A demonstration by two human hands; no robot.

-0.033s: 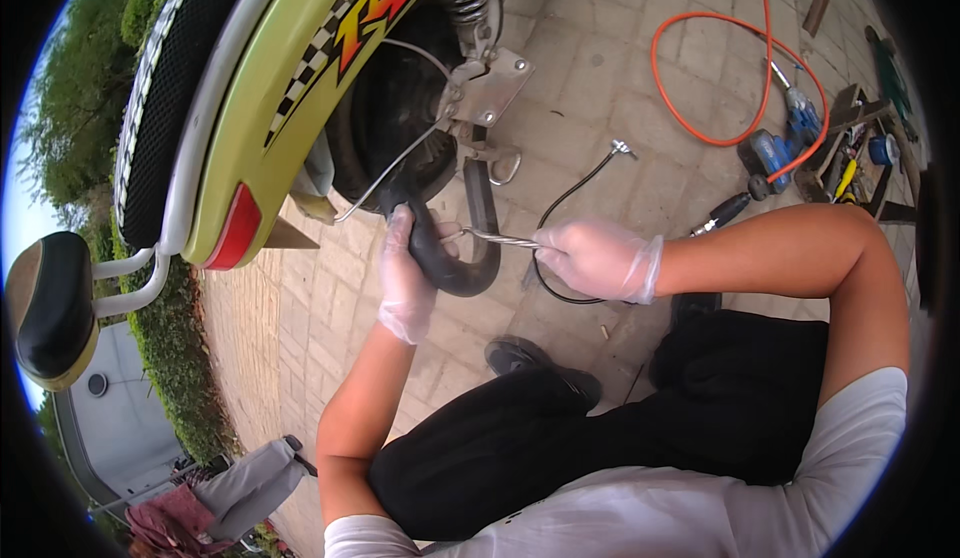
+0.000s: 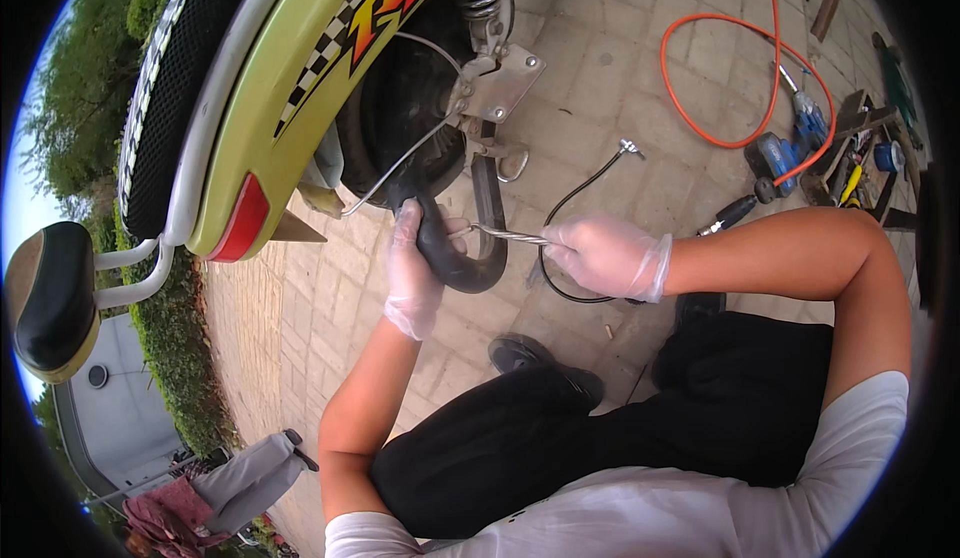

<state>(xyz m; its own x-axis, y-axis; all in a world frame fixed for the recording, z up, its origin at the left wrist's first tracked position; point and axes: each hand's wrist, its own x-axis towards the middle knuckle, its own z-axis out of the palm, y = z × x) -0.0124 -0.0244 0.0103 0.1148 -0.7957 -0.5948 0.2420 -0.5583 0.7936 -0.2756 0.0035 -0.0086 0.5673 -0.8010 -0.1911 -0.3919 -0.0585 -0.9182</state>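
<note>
My left hand [image 2: 413, 276], in a clear plastic glove, is wrapped round a black rubber inner tube [image 2: 468, 274]. The tube hangs in a U-shaped loop out of the dark rear wheel [image 2: 402, 78] of a yellow-green scooter [image 2: 240, 128]. In my right hand [image 2: 606, 256], gloved the same way, is a silvery metal rod [image 2: 516, 237] with a twisted look, pointing left. Its tip lies beside the tube, close to my left fingers; whether it touches the rubber I cannot tell. My right palm hides the rod's other end.
On the paving to the right lie a black hose with a metal fitting [image 2: 628, 147], an orange air hose [image 2: 668, 68] and a blue power tool [image 2: 775, 153]. A tool box [image 2: 835, 163] stands at far right. Another person's grey trousers [image 2: 245, 478] show at lower left.
The scooter and paving sit slightly further right in the picture. Both hands keep the same grips on the tube and the rod.
</note>
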